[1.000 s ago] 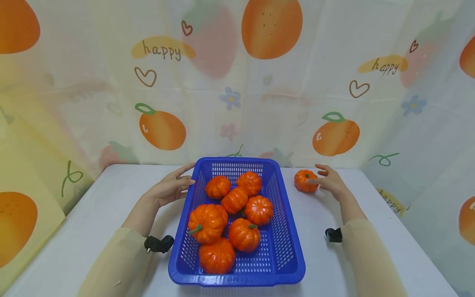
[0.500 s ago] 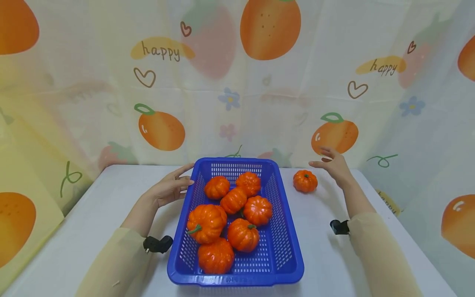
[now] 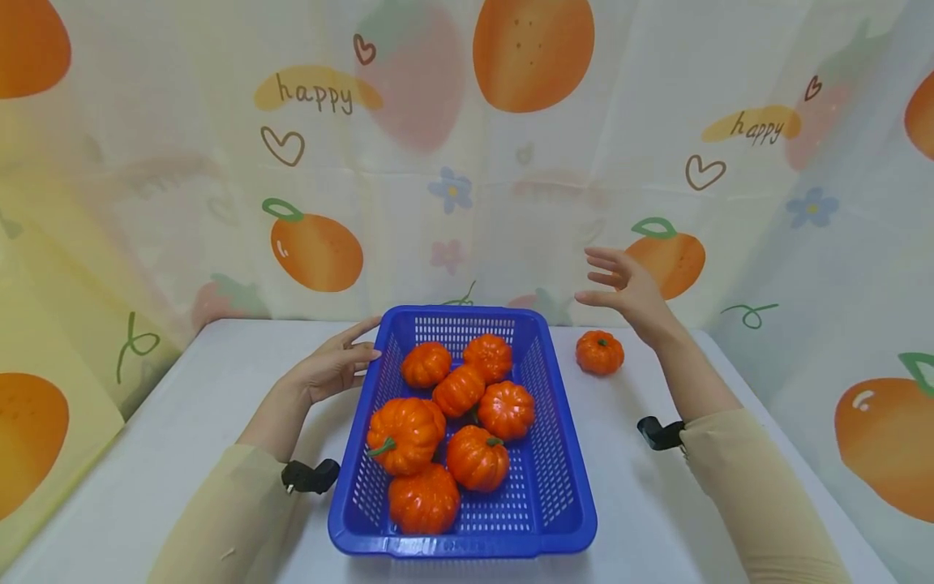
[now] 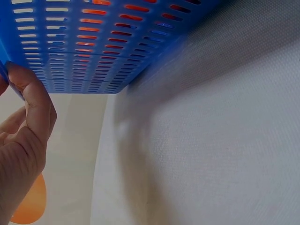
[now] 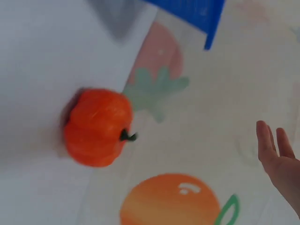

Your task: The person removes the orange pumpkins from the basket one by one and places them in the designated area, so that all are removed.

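A blue plastic basket (image 3: 463, 545) holds several small orange pumpkins (image 3: 474, 458) with glossy ribbed skins, some showing green stems. My left hand (image 3: 332, 371) grips the basket's left rim near the far corner. In the left wrist view, the fingers (image 4: 35, 96) reach up to the rim beside the slotted wall. One more pumpkin (image 3: 600, 353) sits on the white table, right of the basket, its dark green stem showing in the right wrist view. Above and behind that pumpkin, my right hand (image 3: 631, 296) is raised in the air, fingers spread and holding nothing.
The white table (image 3: 186, 454) ends at a fabric curtain (image 3: 511, 203) printed with oranges, strawberries and hearts. Black wrist cameras (image 3: 311, 477) are strapped at both beige sleeves.
My right hand has left the pumpkin on the table, rising and swinging left above it with fingers spread. The left hand, the basket and the pumpkins stay in place.
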The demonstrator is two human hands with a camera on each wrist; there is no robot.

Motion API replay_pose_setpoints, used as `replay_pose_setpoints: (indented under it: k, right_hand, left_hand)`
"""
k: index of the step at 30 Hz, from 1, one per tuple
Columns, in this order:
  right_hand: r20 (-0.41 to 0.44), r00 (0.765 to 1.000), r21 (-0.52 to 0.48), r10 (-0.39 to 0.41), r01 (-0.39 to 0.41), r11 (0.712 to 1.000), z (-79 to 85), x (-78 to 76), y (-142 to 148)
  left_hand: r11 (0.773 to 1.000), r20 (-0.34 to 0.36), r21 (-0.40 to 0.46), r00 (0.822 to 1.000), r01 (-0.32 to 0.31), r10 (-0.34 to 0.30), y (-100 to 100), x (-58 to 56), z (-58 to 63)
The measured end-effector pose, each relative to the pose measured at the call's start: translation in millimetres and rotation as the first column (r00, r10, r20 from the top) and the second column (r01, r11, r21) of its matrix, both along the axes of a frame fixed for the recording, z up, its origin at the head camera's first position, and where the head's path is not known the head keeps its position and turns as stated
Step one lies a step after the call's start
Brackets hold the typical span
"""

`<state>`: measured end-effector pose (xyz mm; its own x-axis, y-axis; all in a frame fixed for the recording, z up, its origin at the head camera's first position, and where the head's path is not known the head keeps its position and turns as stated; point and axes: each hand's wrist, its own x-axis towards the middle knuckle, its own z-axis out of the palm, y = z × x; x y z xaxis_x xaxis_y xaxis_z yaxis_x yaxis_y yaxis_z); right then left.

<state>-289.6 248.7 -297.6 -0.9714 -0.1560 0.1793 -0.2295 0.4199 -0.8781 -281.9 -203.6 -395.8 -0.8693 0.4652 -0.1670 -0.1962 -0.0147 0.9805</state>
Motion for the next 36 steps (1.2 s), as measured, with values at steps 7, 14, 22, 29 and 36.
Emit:
replay_pose_setpoints:
  k: [7, 14, 22, 29, 36]
  right_hand:
    - [-0.054, 0.985, -0.044, 0.164, -0.166, 0.985, 17.2, 15.9, -34.7]
    - [-0.099, 0.923, -0.045, 0.371, -0.376, 0.925, 26.3, 33.2, -69.7]
    - [-0.102, 0.840, -0.052, 0.533, -0.540, 0.840, 28.4, 53.6, -104.4]
    - [-0.043, 0.792, -0.018, 0.610, -0.611, 0.792, 19.2, 63.6, -131.6]
    - [0.007, 0.762, -0.020, 0.648, -0.647, 0.762, 18.3, 70.6, -153.9]
  left_hand:
    - [1.000, 0.000, 0.003, 1.000, -0.001, 0.001, -0.5, 0.4, -0.5]
    - [1.000, 0.001, -0.005, 1.000, -0.001, 0.001, -1.1, -0.7, -2.0]
    - [1.000, 0.009, 0.003, 1.000, -0.006, 0.006, 0.0, -1.2, -2.3]
    - [1.000, -0.001, 0.028, 1.000, 0.010, -0.010, -1.1, -1.3, -4.5]
    - [0.999, -0.015, 0.031, 1.000, 0.024, -0.024, -2.0, -1.1, -5.5]
